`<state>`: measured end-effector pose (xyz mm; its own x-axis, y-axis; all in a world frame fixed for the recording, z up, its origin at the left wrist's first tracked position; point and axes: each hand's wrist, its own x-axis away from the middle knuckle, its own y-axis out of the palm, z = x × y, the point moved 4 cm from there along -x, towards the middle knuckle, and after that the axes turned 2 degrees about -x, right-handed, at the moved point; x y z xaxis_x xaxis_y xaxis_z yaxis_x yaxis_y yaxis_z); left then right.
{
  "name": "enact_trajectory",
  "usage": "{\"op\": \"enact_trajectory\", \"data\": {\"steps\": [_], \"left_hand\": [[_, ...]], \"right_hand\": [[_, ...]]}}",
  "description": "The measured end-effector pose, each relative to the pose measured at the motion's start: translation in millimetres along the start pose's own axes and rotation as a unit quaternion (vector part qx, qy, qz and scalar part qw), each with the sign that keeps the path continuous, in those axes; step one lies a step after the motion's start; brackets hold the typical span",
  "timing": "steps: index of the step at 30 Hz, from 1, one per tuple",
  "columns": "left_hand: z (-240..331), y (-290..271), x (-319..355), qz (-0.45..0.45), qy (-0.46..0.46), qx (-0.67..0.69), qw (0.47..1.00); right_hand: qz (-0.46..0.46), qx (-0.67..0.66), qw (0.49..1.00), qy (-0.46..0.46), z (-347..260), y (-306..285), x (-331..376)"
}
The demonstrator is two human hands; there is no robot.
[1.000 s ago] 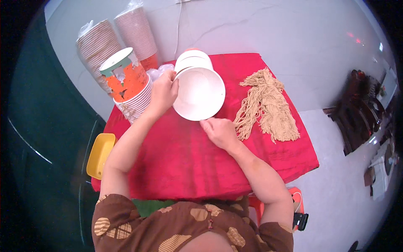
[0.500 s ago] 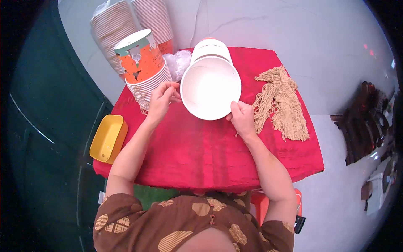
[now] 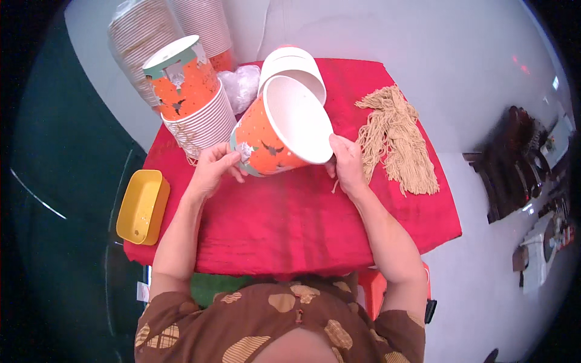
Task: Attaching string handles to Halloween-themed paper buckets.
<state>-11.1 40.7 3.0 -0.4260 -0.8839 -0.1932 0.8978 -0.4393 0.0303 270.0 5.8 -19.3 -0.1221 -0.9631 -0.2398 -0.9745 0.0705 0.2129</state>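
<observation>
A paper bucket [image 3: 260, 140], orange with a green band and dark printed figures, is tilted in front of me with its white open mouth facing up and to the right. My left hand [image 3: 216, 169] holds it near the green base, thumb on the outer wall. At the lower right of the rim, my right hand [image 3: 348, 162] pinches the edge between thumb and fingers. A short bit of tan string hangs below the right hand; its upper end is hidden. Just beyond the held bucket lie white-mouthed buckets [image 3: 315, 78], partly covered by it.
A stack of similar buckets [image 3: 196, 121] stands left, with bagged stacks [image 3: 145, 36] behind and a crumpled plastic bag [image 3: 241, 85] beside it. A yellow tub [image 3: 158, 199] sits at the left edge of the red cloth [image 3: 284, 236]. Tan yarn [image 3: 396, 145] lies right.
The bucket has turned from mouth toward me to tilted rightward, showing its orange side. My left hand has moved down and left onto its base; my right stays at the rim.
</observation>
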Motion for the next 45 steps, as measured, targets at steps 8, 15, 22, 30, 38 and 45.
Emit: {"op": "enact_trajectory", "data": {"steps": [8, 15, 22, 30, 38, 45], "left_hand": [[9, 4, 8, -0.093, -0.086, -0.271, 0.954], [78, 14, 36, 0.151, 0.403, -0.43, 0.794], [75, 60, 39, -0.026, 0.393, -0.502, 0.77], [54, 44, 29, 0.074, 0.391, -0.483, 0.78], [52, 48, 33, 0.137, 0.383, -0.492, 0.77], [56, 48, 59, 0.164, 0.496, -0.448, 0.726]], "right_hand": [[0.029, 0.024, 0.998, -0.059, 4, -15, -9], [-0.02, 0.049, 0.996, -0.071, -10, -11, -3], [-0.09, 0.025, 0.994, -0.059, -14, 0, 5], [0.032, 0.09, 0.991, -0.097, -56, -38, 1], [-0.06, 0.454, 0.874, -0.163, -57, -78, 22], [-0.015, 0.523, 0.833, -0.182, -57, -118, 23]]}}
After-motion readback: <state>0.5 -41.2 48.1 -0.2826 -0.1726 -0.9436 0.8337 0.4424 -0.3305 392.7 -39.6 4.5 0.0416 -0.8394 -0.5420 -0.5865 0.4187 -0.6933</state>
